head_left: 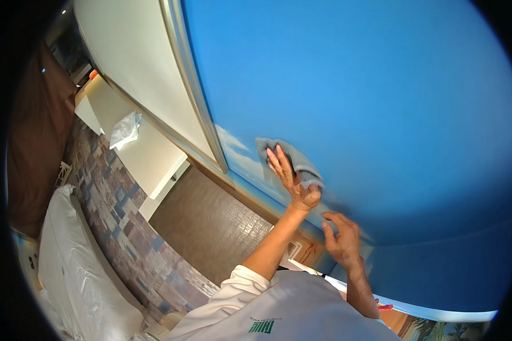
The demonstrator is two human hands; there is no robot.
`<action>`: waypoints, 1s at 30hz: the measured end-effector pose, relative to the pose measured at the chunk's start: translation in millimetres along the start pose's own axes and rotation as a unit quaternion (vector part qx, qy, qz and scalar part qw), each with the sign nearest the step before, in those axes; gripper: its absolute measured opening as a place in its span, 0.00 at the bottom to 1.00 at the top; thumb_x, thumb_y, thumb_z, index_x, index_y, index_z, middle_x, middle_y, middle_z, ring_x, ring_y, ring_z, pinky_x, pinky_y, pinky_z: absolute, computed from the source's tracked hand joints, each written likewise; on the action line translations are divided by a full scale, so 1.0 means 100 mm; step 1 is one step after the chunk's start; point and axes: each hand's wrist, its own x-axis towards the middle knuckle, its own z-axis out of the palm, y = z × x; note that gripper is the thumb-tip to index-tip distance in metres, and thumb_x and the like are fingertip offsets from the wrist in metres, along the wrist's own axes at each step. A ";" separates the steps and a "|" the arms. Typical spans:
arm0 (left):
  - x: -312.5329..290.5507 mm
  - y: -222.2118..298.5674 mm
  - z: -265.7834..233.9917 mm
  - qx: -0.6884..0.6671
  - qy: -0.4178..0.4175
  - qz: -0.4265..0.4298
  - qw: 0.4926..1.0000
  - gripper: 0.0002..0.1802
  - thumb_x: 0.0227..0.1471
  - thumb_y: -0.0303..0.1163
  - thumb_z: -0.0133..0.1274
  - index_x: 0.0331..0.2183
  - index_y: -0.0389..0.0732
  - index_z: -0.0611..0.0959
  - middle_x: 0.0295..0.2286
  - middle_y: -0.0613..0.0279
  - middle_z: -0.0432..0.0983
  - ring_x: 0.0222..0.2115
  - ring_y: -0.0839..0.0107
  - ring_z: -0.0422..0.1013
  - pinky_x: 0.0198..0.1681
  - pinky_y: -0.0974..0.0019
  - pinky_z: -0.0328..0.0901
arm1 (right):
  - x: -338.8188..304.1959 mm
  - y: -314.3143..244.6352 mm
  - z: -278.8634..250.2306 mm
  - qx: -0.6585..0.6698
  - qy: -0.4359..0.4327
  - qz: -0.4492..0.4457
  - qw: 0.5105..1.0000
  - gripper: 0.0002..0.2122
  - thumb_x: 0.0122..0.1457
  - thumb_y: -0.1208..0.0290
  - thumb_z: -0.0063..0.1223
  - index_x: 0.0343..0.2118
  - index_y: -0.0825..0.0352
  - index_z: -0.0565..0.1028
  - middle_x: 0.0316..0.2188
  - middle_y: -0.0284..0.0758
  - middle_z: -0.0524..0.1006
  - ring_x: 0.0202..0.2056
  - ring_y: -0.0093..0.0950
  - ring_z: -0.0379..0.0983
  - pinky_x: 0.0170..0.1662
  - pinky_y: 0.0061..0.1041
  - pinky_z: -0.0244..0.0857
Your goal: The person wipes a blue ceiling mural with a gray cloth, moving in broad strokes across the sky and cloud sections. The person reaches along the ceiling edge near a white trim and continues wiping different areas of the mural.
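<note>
My left hand [290, 177] presses a grey cloth [293, 154] against a blue wall panel [352, 85] painted with white cloud shapes. Its fingers lie along the cloth, and part of the fabric bunches beside the thumb and palm. Just right of it and lower, my right hand [342, 238] hovers close to the panel with fingers loosely bent and apart. Nothing shows in that hand.
A metal-framed white panel [136, 62] adjoins the blue one on the left. Below it runs a pale ledge [148, 153] bearing a crumpled white plastic bag [125, 131]. A white-covered bed [79, 273] stands at lower left, and a brown curtain [42, 131] hangs beyond.
</note>
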 end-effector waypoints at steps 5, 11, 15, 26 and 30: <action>-1.02 -0.63 -0.17 0.048 -0.063 -0.158 0.984 0.47 0.66 0.62 0.29 0.69 0.32 0.54 0.68 0.37 0.50 0.69 0.37 0.46 0.70 0.39 0.41 | -0.16 0.10 0.11 -0.047 -0.066 -0.034 0.996 0.12 0.60 0.73 0.55 0.45 0.69 0.80 0.42 0.47 0.82 0.41 0.48 0.79 0.46 0.40 0.73; -1.83 -1.10 -0.19 -0.222 0.037 -0.787 0.574 0.37 0.66 0.60 0.27 0.60 0.44 0.72 0.58 0.56 0.71 0.58 0.55 0.66 0.58 0.52 0.62 | -0.40 0.27 0.28 -0.071 -0.147 -0.050 0.985 0.19 0.60 0.72 0.54 0.55 0.62 0.76 0.41 0.50 0.81 0.43 0.50 0.77 0.48 0.50 0.69; -1.41 -0.64 -0.21 -0.295 0.006 -0.787 0.542 0.34 0.67 0.55 0.28 0.63 0.46 0.68 0.64 0.58 0.63 0.61 0.58 0.62 0.61 0.54 0.60 | -0.51 0.28 0.21 -0.084 -0.167 -0.009 0.982 0.17 0.61 0.72 0.54 0.54 0.63 0.76 0.39 0.48 0.80 0.42 0.50 0.77 0.46 0.50 0.69; 0.00 0.78 -0.20 -0.050 -0.156 0.036 0.986 0.24 0.60 0.41 0.51 0.51 0.34 0.79 0.70 0.35 0.43 0.70 0.31 0.32 0.69 0.30 0.30 | -0.75 0.14 -0.08 -0.109 -0.104 -0.020 0.988 0.12 0.62 0.71 0.55 0.46 0.69 0.78 0.40 0.47 0.80 0.41 0.49 0.78 0.45 0.46 0.71; -0.20 0.41 -0.24 0.022 -0.213 0.202 0.956 0.16 0.55 0.38 0.57 0.43 0.41 0.84 0.68 0.35 0.49 0.70 0.28 0.37 0.66 0.24 0.32 | -0.84 0.28 0.07 -0.093 -0.105 0.005 0.990 0.11 0.61 0.72 0.54 0.43 0.70 0.79 0.39 0.48 0.82 0.40 0.48 0.79 0.45 0.44 0.72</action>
